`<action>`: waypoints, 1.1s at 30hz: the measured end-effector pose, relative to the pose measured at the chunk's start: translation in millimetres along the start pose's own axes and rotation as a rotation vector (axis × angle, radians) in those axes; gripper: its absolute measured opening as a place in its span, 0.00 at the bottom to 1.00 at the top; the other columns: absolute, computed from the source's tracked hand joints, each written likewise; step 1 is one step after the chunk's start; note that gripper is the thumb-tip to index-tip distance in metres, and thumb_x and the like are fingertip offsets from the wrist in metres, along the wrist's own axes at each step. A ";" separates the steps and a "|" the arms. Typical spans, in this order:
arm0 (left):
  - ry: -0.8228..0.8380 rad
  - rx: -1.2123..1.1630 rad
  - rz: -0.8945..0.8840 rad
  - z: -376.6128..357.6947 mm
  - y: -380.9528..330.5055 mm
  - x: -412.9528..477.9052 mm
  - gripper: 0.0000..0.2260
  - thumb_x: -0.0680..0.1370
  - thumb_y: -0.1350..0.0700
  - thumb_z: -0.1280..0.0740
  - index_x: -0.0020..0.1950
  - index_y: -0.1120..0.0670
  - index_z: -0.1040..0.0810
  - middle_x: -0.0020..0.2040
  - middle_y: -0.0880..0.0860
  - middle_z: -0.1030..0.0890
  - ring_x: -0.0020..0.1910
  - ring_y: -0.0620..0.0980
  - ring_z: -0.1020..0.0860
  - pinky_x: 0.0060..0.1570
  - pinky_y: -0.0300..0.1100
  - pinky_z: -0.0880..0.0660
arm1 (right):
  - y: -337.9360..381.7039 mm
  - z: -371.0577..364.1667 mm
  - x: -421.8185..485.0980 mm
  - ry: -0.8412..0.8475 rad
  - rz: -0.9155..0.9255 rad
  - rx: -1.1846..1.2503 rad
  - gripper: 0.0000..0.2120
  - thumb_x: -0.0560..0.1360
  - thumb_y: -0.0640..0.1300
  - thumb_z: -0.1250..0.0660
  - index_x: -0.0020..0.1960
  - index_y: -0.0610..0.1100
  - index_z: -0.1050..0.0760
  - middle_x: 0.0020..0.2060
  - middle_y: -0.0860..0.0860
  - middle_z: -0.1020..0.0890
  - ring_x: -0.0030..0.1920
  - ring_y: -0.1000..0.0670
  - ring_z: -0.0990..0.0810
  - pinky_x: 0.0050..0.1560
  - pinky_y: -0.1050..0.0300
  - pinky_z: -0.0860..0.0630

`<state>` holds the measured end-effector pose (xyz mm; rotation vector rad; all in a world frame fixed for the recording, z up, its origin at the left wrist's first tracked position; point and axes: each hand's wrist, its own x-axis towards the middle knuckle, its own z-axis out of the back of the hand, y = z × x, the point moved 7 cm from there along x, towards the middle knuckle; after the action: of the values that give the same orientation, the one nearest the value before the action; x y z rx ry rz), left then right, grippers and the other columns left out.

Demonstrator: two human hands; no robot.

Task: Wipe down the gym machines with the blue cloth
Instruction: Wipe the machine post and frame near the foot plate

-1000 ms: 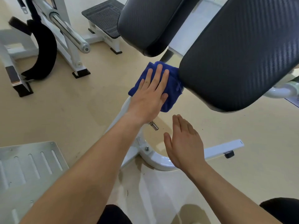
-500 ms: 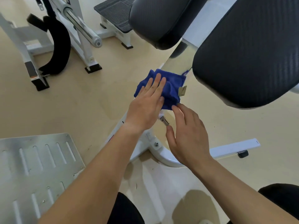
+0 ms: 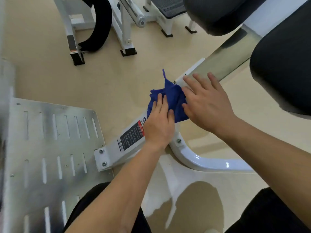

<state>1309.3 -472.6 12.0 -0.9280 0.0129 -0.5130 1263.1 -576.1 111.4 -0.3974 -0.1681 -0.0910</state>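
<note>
blue cloth (image 3: 174, 98) bunched on the machine's white frame beam (image 3: 191, 72) | left hand (image 3: 158, 126) fingers together, pressing it flat | right hand (image 3: 207, 105) fingers spread, thumb seemingly touching cloth's edge, kinda blurry

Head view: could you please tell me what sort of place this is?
Most likely a gym: black padded cushions on a white steel frame, a slotted metal footplate, and a chrome bar behind.

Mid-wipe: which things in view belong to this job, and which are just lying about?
Job: blue cloth; left hand pressing it; right hand at its edge; white frame beam under them.
Lying about: slotted metal plate; black strap; chrome bar.
</note>
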 end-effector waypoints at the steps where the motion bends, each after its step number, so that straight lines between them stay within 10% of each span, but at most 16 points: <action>1: 0.002 -0.019 -0.042 -0.7 -2.1 -2.1 0.25 0.82 0.54 0.41 0.80 0.50 0.41 0.79 0.46 0.39 0.76 0.45 0.39 0.69 0.45 0.32 | 9.3 1.5 -0.4 -0.049 0.040 0.021 0.20 0.78 0.46 0.41 0.66 0.38 0.26 0.69 0.43 0.27 0.69 0.39 0.29 0.72 0.39 0.40; 13: 0.080 0.027 -0.043 -12.0 39.1 -10.5 0.25 0.83 0.57 0.45 0.80 0.59 0.46 0.81 0.55 0.46 0.80 0.51 0.51 0.77 0.44 0.47 | 59.9 -18.9 9.8 0.043 0.202 -0.123 0.24 0.80 0.40 0.56 0.71 0.32 0.35 0.74 0.35 0.35 0.74 0.35 0.37 0.74 0.36 0.44; 19: 0.080 0.030 -0.062 -19.1 58.4 -17.4 0.26 0.83 0.53 0.53 0.79 0.64 0.47 0.80 0.60 0.47 0.80 0.55 0.50 0.78 0.48 0.51 | 73.3 -56.0 12.4 0.186 0.312 -0.089 0.31 0.82 0.52 0.54 0.74 0.32 0.36 0.74 0.34 0.35 0.76 0.35 0.39 0.76 0.38 0.44; 28: 0.169 0.020 0.299 -15.1 194.9 -72.1 0.25 0.85 0.52 0.54 0.80 0.58 0.56 0.81 0.52 0.56 0.77 0.40 0.60 0.78 0.42 0.57 | 209.6 -125.3 28.8 0.276 0.586 -0.095 0.30 0.82 0.55 0.57 0.78 0.38 0.46 0.77 0.40 0.41 0.78 0.38 0.48 0.78 0.41 0.51; 33: 0.197 0.054 0.342 -17.5 190.4 -72.8 0.25 0.85 0.53 0.53 0.80 0.58 0.57 0.81 0.54 0.57 0.80 0.50 0.59 0.78 0.47 0.56 | 195.3 -115.3 24.0 0.303 0.592 -0.128 0.32 0.80 0.54 0.62 0.78 0.39 0.42 0.77 0.41 0.40 0.77 0.38 0.45 0.76 0.41 0.47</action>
<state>1320.6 -361.7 -159.5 -0.7983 0.3296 -0.2832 1327.0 -443.3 -62.7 -0.5414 0.2588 0.4218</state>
